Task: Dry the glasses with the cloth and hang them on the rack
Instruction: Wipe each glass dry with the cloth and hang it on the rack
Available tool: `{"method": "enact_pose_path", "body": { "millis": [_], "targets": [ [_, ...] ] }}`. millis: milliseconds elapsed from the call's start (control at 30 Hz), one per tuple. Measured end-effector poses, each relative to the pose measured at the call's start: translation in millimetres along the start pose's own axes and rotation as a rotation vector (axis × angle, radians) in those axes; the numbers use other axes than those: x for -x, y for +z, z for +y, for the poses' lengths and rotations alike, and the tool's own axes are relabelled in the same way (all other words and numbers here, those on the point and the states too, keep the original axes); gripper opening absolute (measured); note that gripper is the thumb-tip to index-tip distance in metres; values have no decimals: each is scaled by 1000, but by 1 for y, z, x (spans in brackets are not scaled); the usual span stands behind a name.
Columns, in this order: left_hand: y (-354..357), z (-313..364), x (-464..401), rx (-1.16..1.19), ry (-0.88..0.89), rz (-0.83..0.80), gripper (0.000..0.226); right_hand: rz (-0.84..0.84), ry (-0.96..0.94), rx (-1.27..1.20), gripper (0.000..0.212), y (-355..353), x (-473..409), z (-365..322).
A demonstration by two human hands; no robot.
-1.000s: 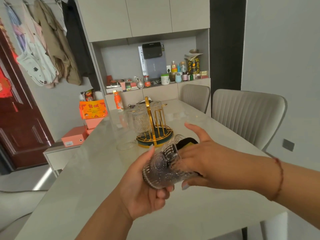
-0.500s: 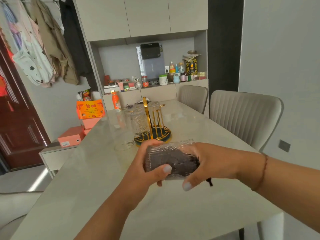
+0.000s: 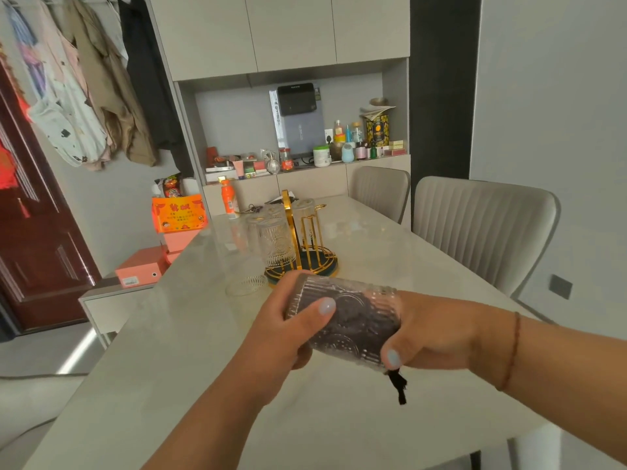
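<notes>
Pale stone-look table (image 3: 176,351), centre. 2 grey ribbed chairs (image 3: 481,228) at 2 o'clock. Beige cabinets (image 3: 288,28) with cluttered niche at 12 o'clock. Dark red door (image 3: 30,252), hanging clothes (image 3: 84,96) at 10 o'clock. Grey walls (image 3: 549,96).

Looked like a home dining area, prob. an apt: pale stone-look dining table (image 3: 190,351) w/ two padded ribbed chairs (image 3: 481,228) on the far side. Built-in cabinets (image 3: 288,28) had an open niche (image 3: 237,120) crammed w/ bottles, jars, cosmetics & a wall-mounted appliance (image 3: 297,120). Clothes on hangers (image 3: 84,96) at upper left, dark red door (image 3: 30,252) w/ red decorations, gift boxes (image 3: 178,213) stacked on a low side unit.
</notes>
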State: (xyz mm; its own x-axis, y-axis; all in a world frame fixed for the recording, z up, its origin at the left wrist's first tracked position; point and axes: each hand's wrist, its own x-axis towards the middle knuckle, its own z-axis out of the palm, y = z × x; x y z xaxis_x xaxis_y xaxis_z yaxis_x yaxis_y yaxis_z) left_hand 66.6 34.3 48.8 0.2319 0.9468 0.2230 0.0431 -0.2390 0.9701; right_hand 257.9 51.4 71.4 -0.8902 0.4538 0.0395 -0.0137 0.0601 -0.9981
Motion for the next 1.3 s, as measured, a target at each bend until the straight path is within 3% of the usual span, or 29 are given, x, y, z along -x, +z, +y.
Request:
{"method": "enact_pose_path", "body": {
  "millis": [67, 167, 233, 300, 367, 500, 567, 600, 667, 767, 833, 900, 967, 1067, 1133, 1200, 1300],
  "targets": [
    [-3, -3, -1, -23, 0, -48, 40, 103, -14, 147, 85, 1, 3, 0],
    [-8, 0, -1, 29, -135, -103, 57, 276, 92, 1013, 90, -4, 6, -5],
    [-8, 2, -4, 59, -290, -62, 67, 229, 190, 1598, 97, -7, 4, -4],
    [-3, -1, -6, 42, -343, -19, 70, 144, 175, 1753, 98, -4, 0, 1],
    [3, -3, -7, 45, -265, 31, 62, 122, 119, 1518, 100, -4, 0, 0],
    [8, -3, -6, -35, -91, 107, 39, 82, 46, 380, 85, -11, 3, 1],
    [8, -6, -5, -104, 17, 96, 33, 74, 66, 67, 90, -13, 2, 4],
    [8, -8, -4, -121, 51, 89, 36, 99, 71, 61, 91, -15, 1, 7],
    [8, -11, -3, -92, 45, 78, 44, 194, 67, 313, 83, -15, 1, 2],
    [7, -8, -6, 74, -132, 45, 53, 233, 63, 888, 80, -14, 0, -8],
    [6, -7, -10, 166, -301, 44, 58, 216, 81, 1495, 89, -11, -2, -7],
    [7, -9, -13, 246, -314, 70, 53, 189, 56, 1711, 92, -6, -5, -4],
    [9, -11, -14, 288, -218, 124, 49, 159, 60, 1430, 93, -1, -5, -12],
    [12, -13, -13, 256, -50, 177, 33, 108, 49, 521, 78, -7, -7, -19],
    [12, -14, -10, 167, 51, 189, 32, 87, 44, 202, 86, -10, -9, -14],
    [9, -16, -7, 98, 82, 167, 45, 103, 34, 176, 86, -7, -9, -13],
    [3, -11, -3, 144, -14, 103, 56, 169, 4, 660, 69, -5, -5, -17]
  ]
}}
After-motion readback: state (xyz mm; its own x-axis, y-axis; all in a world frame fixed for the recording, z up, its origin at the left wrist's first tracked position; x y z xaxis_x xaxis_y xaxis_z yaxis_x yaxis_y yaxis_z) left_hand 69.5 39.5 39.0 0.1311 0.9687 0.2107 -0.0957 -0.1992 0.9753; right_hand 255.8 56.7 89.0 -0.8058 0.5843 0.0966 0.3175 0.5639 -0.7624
